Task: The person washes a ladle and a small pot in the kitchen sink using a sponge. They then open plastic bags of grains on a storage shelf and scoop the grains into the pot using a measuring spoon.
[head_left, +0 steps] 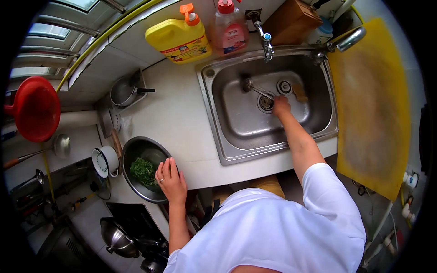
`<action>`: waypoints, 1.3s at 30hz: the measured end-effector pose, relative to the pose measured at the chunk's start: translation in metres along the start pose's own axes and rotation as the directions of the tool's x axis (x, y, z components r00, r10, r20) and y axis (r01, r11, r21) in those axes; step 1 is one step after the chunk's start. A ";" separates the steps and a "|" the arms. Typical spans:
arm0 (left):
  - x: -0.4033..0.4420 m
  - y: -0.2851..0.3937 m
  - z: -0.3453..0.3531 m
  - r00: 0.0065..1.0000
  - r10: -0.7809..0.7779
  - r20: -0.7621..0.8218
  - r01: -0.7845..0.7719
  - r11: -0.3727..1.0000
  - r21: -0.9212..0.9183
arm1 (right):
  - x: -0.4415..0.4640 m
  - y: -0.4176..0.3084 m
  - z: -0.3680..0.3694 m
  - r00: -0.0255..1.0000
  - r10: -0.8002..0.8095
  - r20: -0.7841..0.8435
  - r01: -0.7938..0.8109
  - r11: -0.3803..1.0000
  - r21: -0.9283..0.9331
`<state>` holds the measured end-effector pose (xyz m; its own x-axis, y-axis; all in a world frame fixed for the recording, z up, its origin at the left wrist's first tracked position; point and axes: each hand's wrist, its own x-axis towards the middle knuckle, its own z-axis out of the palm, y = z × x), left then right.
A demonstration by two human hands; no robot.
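Observation:
My left hand (171, 182) lies at the right rim of a metal bowl (152, 144), its fingers stretched and spread. Chopped-looking green leaves (143, 171) sit in a clump inside the bowl. Down in the steel sink (236, 122), my right hand (282, 106) is closed around the end of a slim metal-handled tool with a rounded head (248, 85); its exact kind is unclear. That hand is right beside the drain opening (265, 103). A round drain strainer (284, 87) and a brown, sponge-like piece (299, 93) lie on the sink floor nearby.
Behind the sink stand a yellow jug (179, 40), a clear-and-red pump bottle (231, 34) and a wall tap (266, 44). A yellow board (371, 109) lies to the right. Leftward are a small saucepan (124, 92), an enamel mug (105, 161) and a hanging red ladle (37, 109).

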<state>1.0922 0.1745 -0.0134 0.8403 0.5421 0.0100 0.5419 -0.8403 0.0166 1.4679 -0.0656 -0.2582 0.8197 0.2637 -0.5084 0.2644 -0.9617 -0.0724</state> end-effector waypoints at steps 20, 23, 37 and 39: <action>0.011 0.031 -0.019 0.972 0.067 -0.226 -0.137 0.941 -0.310 | -0.081 -0.004 -0.057 0.951 -0.306 0.054 0.189 0.709 0.679; 0.050 0.091 0.022 1.000 -0.027 -0.015 0.003 0.561 -0.828 | -0.139 -0.023 -0.092 0.895 -0.343 0.284 -0.143 0.382 0.913; 0.141 0.201 0.089 0.823 0.069 0.564 0.568 -0.142 -0.811 | -0.204 -0.046 -0.096 0.858 -0.432 0.279 -0.254 0.115 0.960; 0.142 0.200 0.078 0.823 0.085 0.561 0.566 -0.054 -0.823 | -0.181 -0.057 -0.105 0.981 -0.132 0.144 -0.123 0.157 0.980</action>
<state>1.3214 0.0825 -0.0871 0.7476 0.3703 -0.5513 0.4319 0.3595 0.8272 1.3574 -0.0504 -0.0715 0.6955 0.3749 -0.6129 -0.5575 -0.2567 -0.7895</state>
